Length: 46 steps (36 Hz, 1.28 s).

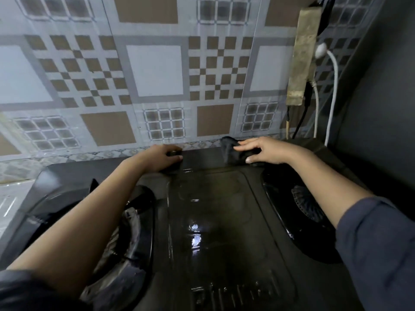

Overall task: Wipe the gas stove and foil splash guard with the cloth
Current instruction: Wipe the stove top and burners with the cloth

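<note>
A black gas stove fills the lower view, its glossy middle panel wet and shining. Behind it stands the foil splash guard, printed with grey, white and brown squares. My right hand presses a dark cloth onto the stove's back edge, fingers wrapped over it. At the back edge further left, my left hand rests with fingers curled on the rim; dark fabric shows under it, and whether it grips anything is unclear.
A burner with pan support lies under my left forearm, another burner under my right. A grimy power strip hangs on the wall at right, with white and black cables running down behind the stove. A dark wall closes the right side.
</note>
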Each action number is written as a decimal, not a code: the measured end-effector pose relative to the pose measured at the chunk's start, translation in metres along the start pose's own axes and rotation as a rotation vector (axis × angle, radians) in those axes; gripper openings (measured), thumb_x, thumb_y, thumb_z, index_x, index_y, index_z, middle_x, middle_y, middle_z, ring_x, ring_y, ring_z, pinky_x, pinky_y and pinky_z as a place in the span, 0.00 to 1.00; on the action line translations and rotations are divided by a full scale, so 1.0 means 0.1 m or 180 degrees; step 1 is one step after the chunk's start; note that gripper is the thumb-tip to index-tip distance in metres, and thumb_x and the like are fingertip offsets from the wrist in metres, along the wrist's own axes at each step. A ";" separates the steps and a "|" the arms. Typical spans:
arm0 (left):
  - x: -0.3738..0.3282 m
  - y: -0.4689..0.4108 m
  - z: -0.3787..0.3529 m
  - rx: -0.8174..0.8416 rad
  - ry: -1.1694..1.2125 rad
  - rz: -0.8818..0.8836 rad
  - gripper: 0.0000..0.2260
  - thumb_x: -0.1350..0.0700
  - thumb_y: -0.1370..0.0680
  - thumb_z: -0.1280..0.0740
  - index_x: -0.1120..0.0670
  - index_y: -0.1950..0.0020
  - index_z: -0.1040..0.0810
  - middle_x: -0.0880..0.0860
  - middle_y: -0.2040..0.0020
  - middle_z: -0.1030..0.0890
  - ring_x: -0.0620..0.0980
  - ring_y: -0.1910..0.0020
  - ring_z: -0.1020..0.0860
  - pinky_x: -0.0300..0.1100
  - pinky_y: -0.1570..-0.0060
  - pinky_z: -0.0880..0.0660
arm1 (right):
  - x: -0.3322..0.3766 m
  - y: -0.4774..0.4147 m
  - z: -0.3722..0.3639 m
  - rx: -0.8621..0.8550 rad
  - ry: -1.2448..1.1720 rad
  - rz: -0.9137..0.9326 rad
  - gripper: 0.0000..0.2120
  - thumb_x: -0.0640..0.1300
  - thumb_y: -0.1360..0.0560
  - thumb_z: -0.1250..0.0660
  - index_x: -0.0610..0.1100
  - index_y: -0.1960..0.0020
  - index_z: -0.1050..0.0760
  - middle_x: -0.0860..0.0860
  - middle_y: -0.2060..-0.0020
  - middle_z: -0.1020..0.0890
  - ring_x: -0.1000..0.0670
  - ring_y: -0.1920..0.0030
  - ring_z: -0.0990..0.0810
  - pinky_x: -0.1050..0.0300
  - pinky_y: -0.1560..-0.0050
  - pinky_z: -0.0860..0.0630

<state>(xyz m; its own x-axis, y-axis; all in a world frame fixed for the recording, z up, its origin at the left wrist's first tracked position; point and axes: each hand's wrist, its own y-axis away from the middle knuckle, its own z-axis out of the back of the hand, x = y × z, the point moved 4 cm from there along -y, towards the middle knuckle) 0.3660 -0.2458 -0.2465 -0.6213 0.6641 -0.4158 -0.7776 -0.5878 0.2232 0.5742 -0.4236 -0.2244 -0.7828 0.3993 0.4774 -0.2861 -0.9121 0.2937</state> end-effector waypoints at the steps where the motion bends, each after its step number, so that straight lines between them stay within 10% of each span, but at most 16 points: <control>1: 0.05 0.02 0.02 0.0000 -0.0034 0.0015 0.20 0.46 0.21 0.40 0.47 0.29 0.33 0.57 0.33 0.27 0.58 0.37 0.28 0.48 0.37 0.32 | 0.05 -0.01 -0.04 -0.0024 0.0012 0.0003 0.25 0.40 0.25 0.34 0.53 0.31 0.34 0.53 0.26 0.39 0.51 0.26 0.42 0.55 0.28 0.47; 12: 0.52 0.22 0.21 -0.0085 -0.0058 0.0020 0.19 0.48 0.21 0.39 0.50 0.30 0.31 0.58 0.34 0.26 0.59 0.38 0.27 0.47 0.39 0.31 | 0.72 -0.11 -0.62 -0.0427 0.0019 -0.0175 0.23 0.46 0.20 0.43 0.56 0.27 0.42 0.53 0.25 0.45 0.45 0.25 0.49 0.45 0.25 0.49; 32: 0.93 0.41 0.40 -0.0221 -0.0296 -0.0054 0.16 0.52 0.21 0.40 0.53 0.34 0.27 0.59 0.36 0.24 0.59 0.39 0.26 0.47 0.42 0.30 | 1.54 0.07 -1.16 -0.0538 0.0135 0.0668 0.18 0.48 0.21 0.41 0.55 0.32 0.32 0.56 0.32 0.33 0.56 0.32 0.37 0.62 0.37 0.41; 46: 0.47 0.32 0.19 -0.0172 -0.0245 -0.0315 0.16 0.51 0.21 0.41 0.54 0.34 0.29 0.60 0.37 0.24 0.59 0.40 0.26 0.54 0.39 0.29 | 0.68 0.47 -0.75 -0.1336 0.0637 -0.0971 0.20 0.54 0.20 0.47 0.51 0.30 0.37 0.48 0.35 0.33 0.44 0.32 0.36 0.47 0.36 0.33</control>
<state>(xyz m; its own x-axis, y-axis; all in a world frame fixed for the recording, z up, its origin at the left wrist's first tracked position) 0.3097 -0.2243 -0.2418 -0.5491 0.7523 -0.3641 -0.8304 -0.5404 0.1357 0.4662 -0.4460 -0.2401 -0.7079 0.6630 0.2436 -0.6799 -0.7330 0.0192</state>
